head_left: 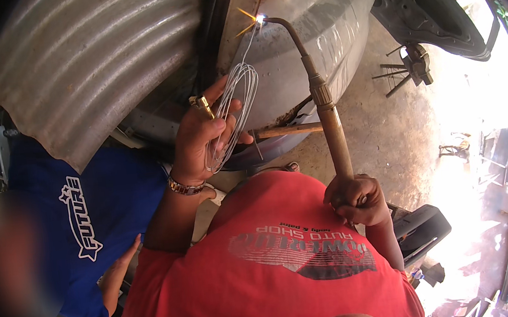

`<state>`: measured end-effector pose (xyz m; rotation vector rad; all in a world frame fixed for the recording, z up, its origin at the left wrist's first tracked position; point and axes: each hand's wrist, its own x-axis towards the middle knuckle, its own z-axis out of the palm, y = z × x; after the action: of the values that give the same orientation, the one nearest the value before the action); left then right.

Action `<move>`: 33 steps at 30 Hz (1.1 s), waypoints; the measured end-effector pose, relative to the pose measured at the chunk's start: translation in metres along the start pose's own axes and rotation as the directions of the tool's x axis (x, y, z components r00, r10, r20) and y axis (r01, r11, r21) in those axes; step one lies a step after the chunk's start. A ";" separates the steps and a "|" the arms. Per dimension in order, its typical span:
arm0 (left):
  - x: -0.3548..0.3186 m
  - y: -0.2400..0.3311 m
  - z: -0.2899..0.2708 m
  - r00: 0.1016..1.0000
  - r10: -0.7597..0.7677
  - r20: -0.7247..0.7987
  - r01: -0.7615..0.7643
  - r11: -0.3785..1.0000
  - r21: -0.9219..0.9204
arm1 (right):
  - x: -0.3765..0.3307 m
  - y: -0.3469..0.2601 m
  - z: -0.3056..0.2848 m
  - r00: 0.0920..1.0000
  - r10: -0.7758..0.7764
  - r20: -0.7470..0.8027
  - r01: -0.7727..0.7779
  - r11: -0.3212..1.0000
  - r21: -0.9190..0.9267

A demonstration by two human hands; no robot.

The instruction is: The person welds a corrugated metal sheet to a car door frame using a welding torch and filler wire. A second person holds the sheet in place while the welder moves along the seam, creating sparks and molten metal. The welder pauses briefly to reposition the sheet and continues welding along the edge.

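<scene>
My left hand [196,137] is closed around a looped bundle of thin metal wire [240,89]. One end of the wire runs up to a bright glow on the grey car body panel [293,61]. A small brass-coloured piece [202,107] shows at my left fingers; its kind is unclear. In my right fist [359,200] is the handle of a gas welding torch [333,131]. The torch's bent neck reaches up and left, and its tip is at the white-hot glow, beside the wire end. Orange streaks spread from that spot.
A corrugated metal sheet [101,57] covers the upper left. Close on my left is a person in a blue shirt [110,204]. A detached dark car panel [430,7] stands at upper right, near a metal stand [408,68] on the concrete floor [382,139].
</scene>
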<state>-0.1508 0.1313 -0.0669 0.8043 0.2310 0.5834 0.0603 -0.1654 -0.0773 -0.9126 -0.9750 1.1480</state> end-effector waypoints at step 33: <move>-0.020 -0.060 0.090 0.960 -0.213 0.180 0.193 0.973 0.122 | -0.044 -0.021 0.018 0.968 -0.224 -0.114 0.201 0.962 -0.183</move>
<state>-0.1066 0.0319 -0.0496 0.9192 0.1651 0.2988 0.0435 -0.2112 -0.0584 -0.9819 -1.0457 0.8201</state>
